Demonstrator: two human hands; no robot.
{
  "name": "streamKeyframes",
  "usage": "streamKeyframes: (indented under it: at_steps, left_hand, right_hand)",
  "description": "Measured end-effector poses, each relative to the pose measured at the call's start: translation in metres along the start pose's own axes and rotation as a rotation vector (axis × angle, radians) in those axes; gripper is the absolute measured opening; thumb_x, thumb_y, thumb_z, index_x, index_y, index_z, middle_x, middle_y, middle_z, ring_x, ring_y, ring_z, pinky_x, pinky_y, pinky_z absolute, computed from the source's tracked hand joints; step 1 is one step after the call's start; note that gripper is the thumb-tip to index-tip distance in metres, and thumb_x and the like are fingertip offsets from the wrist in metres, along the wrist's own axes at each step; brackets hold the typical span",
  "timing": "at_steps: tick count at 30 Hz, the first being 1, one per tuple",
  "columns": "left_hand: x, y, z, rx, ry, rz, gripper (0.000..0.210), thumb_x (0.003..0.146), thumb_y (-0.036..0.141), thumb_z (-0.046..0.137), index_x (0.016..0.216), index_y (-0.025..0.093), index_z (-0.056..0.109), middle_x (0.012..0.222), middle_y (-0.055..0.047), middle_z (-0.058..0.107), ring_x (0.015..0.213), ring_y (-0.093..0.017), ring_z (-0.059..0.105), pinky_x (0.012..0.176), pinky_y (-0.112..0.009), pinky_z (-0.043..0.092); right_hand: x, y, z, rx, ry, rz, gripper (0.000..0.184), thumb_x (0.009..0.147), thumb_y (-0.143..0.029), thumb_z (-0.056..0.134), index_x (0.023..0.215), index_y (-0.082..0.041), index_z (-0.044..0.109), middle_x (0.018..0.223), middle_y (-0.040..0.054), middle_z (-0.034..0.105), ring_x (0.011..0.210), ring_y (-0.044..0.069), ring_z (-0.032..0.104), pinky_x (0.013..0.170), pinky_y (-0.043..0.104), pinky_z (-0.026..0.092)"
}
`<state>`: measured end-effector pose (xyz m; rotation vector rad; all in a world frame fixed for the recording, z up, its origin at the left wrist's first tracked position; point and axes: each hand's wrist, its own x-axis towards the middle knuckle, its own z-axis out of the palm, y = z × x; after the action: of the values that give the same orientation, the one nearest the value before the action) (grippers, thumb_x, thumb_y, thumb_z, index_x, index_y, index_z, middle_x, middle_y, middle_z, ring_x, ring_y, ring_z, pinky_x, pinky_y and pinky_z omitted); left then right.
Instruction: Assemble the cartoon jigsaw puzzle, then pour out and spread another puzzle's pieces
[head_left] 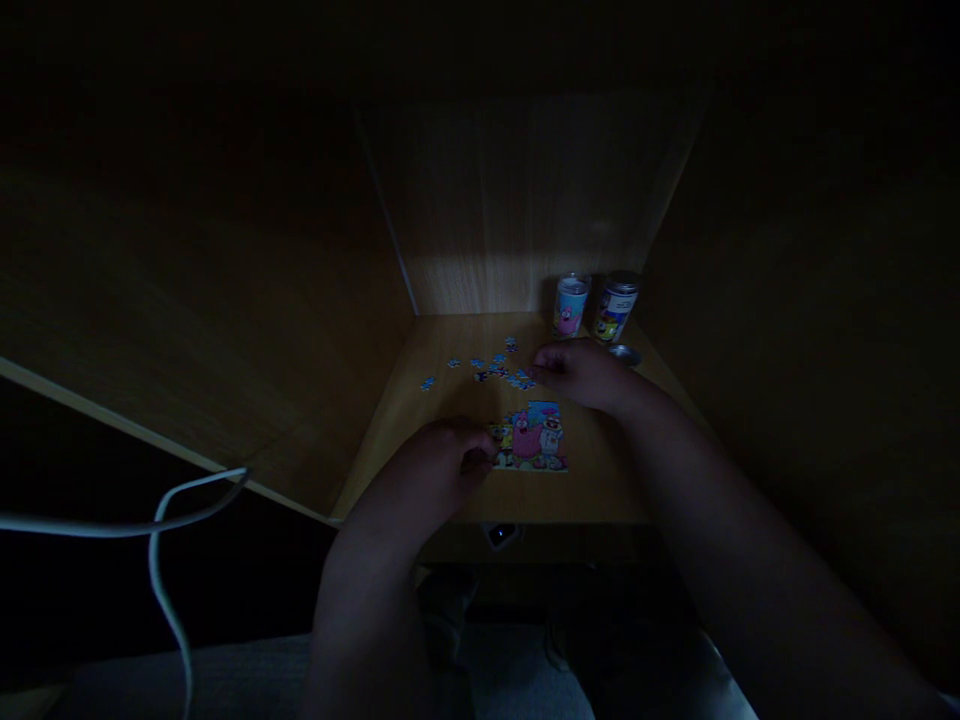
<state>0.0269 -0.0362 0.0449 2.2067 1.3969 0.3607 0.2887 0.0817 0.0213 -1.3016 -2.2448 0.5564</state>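
Observation:
A partly assembled jigsaw puzzle (529,440) with colourful cartoon figures lies flat on the wooden surface, its top left part unfilled. At its left edge is my left hand (450,455), fingers curled together; whether a piece is between them is hidden. Behind the puzzle several loose jigsaw pieces (499,360), mostly blue, are scattered, a few touching one another. My right hand (574,370) is over the right end of these pieces, with thumb and fingers pinched together. What the pinch holds, if anything, is too dark to make out.
Two clear cans with cartoon labels, a left can (571,308) and a right can (616,308), stand at the back right. A round metal lid (624,355) lies before them. Wooden panels (510,220) enclose the surface. A white cable (161,525) hangs at left.

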Motion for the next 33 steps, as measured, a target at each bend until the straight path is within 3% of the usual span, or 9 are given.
streamKeyframes:
  at_steps: [9,13,18,23,28,33]
  left_hand:
    - [-0.006,-0.022,-0.013,0.146,0.139,-0.176,0.021,0.103,0.019,0.059,0.102,0.022,0.08,0.113,-0.006,0.082,0.107,-0.026,0.076,0.096,-0.037,0.054]
    - [-0.004,-0.027,-0.014,0.204,0.192,-0.177,0.021,0.104,0.021,0.059,0.101,0.021,0.08,0.114,-0.008,0.081,0.106,-0.026,0.076,0.099,-0.037,0.056]
    - [0.005,-0.045,-0.004,0.286,0.307,-0.14,0.028,0.106,0.02,0.053,0.114,0.015,0.079,0.127,-0.016,0.078,0.118,-0.031,0.074,0.109,-0.042,0.056]
    - [0.016,-0.074,0.014,0.411,0.414,-0.183,0.045,0.107,0.019,0.05,0.15,0.014,0.064,0.157,-0.018,0.064,0.146,-0.033,0.06,0.123,-0.048,0.048]
    - [0.023,-0.089,0.025,0.422,0.473,-0.217,0.048,0.113,0.026,0.04,0.153,0.011,0.061,0.16,-0.019,0.062,0.15,-0.033,0.056,0.125,-0.052,0.046]
    - [0.025,-0.09,0.024,0.409,0.481,-0.211,0.049,0.111,0.025,0.043,0.153,0.011,0.062,0.158,-0.018,0.064,0.147,-0.033,0.058,0.124,-0.052,0.047]
  right_hand:
    - [-0.001,0.001,-0.002,-0.017,0.036,0.0,0.025,0.1,-0.034,0.066,0.079,-0.02,0.068,0.072,-0.001,0.066,0.064,0.014,0.054,0.065,0.03,0.036]
    - [-0.001,0.001,-0.003,-0.032,0.037,0.022,0.025,0.1,-0.034,0.065,0.079,-0.02,0.068,0.073,-0.0007,0.067,0.064,0.014,0.054,0.066,0.03,0.036]
    - [-0.002,0.0,-0.003,-0.055,0.034,0.032,0.025,0.101,-0.034,0.065,0.08,-0.021,0.068,0.074,-0.0007,0.068,0.064,0.014,0.054,0.067,0.03,0.037]
    - [-0.002,-0.001,-0.003,-0.055,0.032,0.026,0.025,0.101,-0.033,0.064,0.079,-0.021,0.068,0.072,-0.0011,0.066,0.064,0.014,0.054,0.067,0.03,0.037]
    - [-0.002,0.001,-0.003,-0.049,0.032,0.021,0.027,0.1,-0.038,0.065,0.08,-0.021,0.069,0.074,-0.0005,0.068,0.066,0.015,0.056,0.067,0.029,0.037]
    - [-0.001,0.003,-0.005,-0.119,0.064,0.083,0.027,0.102,-0.038,0.062,0.083,-0.02,0.072,0.078,0.002,0.072,0.07,0.017,0.06,0.067,0.03,0.038]
